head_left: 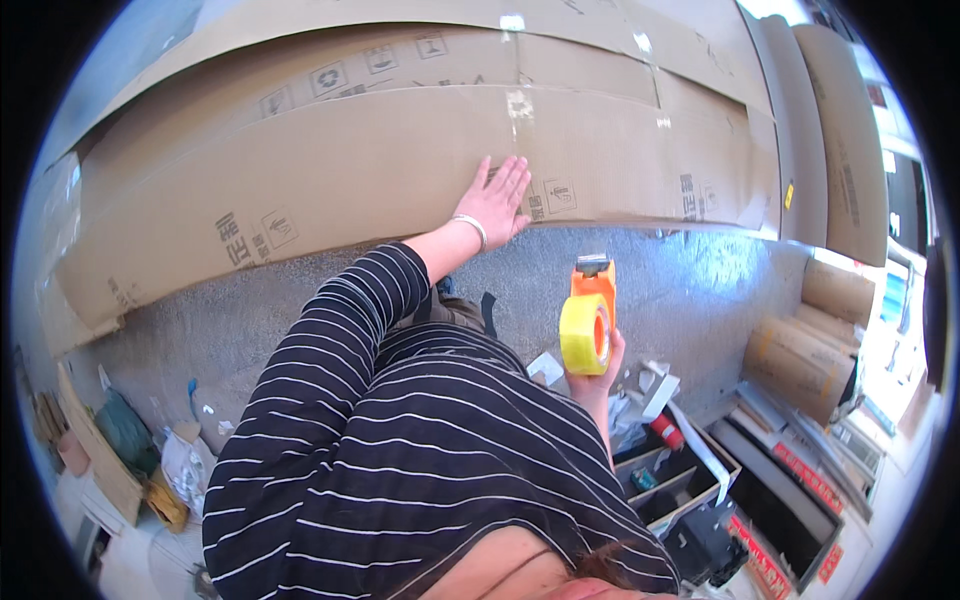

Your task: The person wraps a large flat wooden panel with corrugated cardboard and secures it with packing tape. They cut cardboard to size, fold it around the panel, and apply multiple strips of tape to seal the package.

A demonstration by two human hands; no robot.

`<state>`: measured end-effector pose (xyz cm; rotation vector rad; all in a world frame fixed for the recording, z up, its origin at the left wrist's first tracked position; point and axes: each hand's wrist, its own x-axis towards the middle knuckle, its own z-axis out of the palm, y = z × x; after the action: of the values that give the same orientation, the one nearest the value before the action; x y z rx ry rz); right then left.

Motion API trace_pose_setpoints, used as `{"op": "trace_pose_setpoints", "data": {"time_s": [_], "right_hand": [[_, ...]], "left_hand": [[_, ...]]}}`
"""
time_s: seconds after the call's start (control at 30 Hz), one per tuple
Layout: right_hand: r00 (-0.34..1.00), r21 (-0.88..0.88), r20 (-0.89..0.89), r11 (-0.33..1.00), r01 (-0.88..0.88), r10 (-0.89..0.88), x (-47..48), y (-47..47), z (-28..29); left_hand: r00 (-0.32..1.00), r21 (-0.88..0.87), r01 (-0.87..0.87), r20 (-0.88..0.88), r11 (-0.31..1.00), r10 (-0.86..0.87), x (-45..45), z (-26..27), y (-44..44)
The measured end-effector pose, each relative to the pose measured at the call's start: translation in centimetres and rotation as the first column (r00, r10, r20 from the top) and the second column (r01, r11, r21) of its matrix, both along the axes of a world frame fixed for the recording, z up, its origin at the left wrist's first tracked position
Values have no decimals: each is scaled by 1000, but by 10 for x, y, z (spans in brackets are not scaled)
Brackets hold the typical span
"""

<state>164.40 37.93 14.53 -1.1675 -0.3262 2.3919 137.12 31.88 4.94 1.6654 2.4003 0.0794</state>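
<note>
A long, wide cardboard sheet [375, 157] with printed marks lies across the view in front of me, with strips of clear tape [519, 112] over it near the middle. My left hand [496, 199], a bangle on its wrist, rests flat on the cardboard with the fingers apart, just below the tape. To the right and nearer my body, my right hand [596, 375] grips an orange tape dispenser [604, 281] loaded with a yellowish roll of packing tape [583, 335]. The dispenser's cutting end points away from me, over the floor and apart from the cardboard.
Bent cardboard sheets [844, 142] stand at the right, above cardboard rolls [799, 360]. A divided box [679, 480] with odds and ends sits low right on the floor. Bags [187, 465] and a flat board [97, 442] are at the lower left.
</note>
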Motion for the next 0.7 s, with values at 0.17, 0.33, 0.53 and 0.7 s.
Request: {"op": "trace_pose_setpoints", "data": {"time_s": [0.17, 0.33, 0.53, 0.7], "right_hand": [[986, -114, -165, 993, 10, -29, 39, -28, -52], [993, -59, -19, 992, 115, -117, 12, -56, -46], [969, 100, 1, 965, 244, -245, -81, -59, -23], [927, 382, -272, 854, 352, -260, -265, -31, 0]], "left_hand": [[988, 132, 67, 131, 989, -85, 31, -4, -36], [911, 291, -148, 413, 945, 16, 26, 0, -106], [893, 113, -441, 150, 890, 423, -63, 17, -242], [846, -32, -531, 33, 847, 532, -184, 28, -324]]}}
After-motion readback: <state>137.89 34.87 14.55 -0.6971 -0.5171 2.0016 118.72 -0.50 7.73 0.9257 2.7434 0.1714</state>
